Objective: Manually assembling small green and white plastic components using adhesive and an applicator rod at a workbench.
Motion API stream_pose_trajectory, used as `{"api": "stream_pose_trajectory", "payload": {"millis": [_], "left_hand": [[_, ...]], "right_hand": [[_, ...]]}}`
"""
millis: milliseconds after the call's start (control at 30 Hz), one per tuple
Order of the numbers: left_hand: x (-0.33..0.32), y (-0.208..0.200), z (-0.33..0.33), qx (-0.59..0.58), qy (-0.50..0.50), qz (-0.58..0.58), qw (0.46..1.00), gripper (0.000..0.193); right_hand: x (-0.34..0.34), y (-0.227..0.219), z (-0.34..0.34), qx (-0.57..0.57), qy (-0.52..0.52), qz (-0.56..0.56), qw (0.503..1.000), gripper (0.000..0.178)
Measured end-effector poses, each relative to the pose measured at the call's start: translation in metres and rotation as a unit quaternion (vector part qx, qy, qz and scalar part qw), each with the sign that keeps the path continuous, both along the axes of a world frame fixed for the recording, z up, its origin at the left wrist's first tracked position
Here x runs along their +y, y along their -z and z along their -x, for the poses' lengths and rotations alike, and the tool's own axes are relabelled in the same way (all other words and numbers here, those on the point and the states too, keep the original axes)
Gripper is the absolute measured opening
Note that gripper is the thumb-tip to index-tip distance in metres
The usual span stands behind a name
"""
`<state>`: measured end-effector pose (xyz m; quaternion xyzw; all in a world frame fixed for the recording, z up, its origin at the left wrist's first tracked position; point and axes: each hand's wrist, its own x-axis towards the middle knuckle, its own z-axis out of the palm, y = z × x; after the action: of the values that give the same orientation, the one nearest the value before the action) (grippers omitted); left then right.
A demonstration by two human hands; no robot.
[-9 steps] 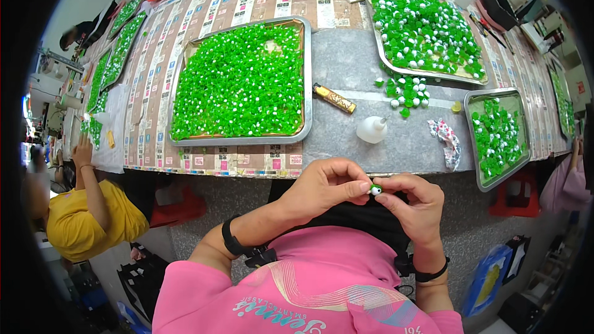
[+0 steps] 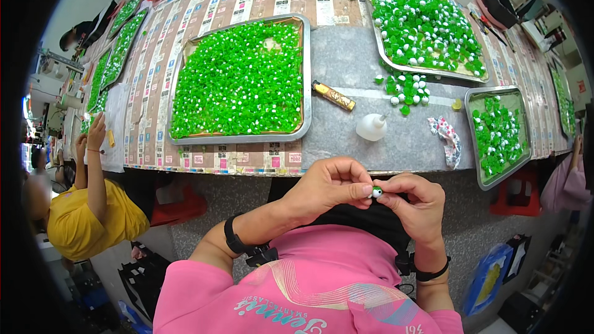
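Note:
Just off the table's near edge, my left hand and my right hand meet fingertip to fingertip. Between them they pinch a small green and white eyeball piece with a black dot; fingers cover part of it. On the grey mat ahead stands a white squeeze bottle with a thin nozzle. Beyond it a loose cluster of green and white pieces lies beside a large metal tray heaped with more. A smaller tray of such pieces overhangs the edge at right.
A wide metal tray of green pieces with white dots lies at left. A gold-and-black tube and a crumpled patterned cloth rest on the mat. A co-worker in a yellow shirt sits at far left, near red stools.
My hands keep almost the same pinch on the eyeball piece. At far left, the co-worker in yellow has lifted a hand from the table.

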<state>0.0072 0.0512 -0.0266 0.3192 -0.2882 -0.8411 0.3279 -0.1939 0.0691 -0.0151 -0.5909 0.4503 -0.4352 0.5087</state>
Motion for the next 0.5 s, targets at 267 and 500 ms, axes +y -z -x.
{"api": "stream_pose_trajectory", "payload": {"millis": [267,500], "left_hand": [[0.0038,0.0069,0.0020,0.020,-0.007,-0.053,0.998,0.016],[0.0061,0.0095,0.0065,0.043,-0.014,-0.069,0.997,0.024]], "right_hand": [[-0.0018,0.0014,0.0029,-0.020,-0.019,-0.046,0.999,0.018],[-0.0064,0.0006,0.0028,-0.011,-0.043,-0.056,0.997,0.022]]}}
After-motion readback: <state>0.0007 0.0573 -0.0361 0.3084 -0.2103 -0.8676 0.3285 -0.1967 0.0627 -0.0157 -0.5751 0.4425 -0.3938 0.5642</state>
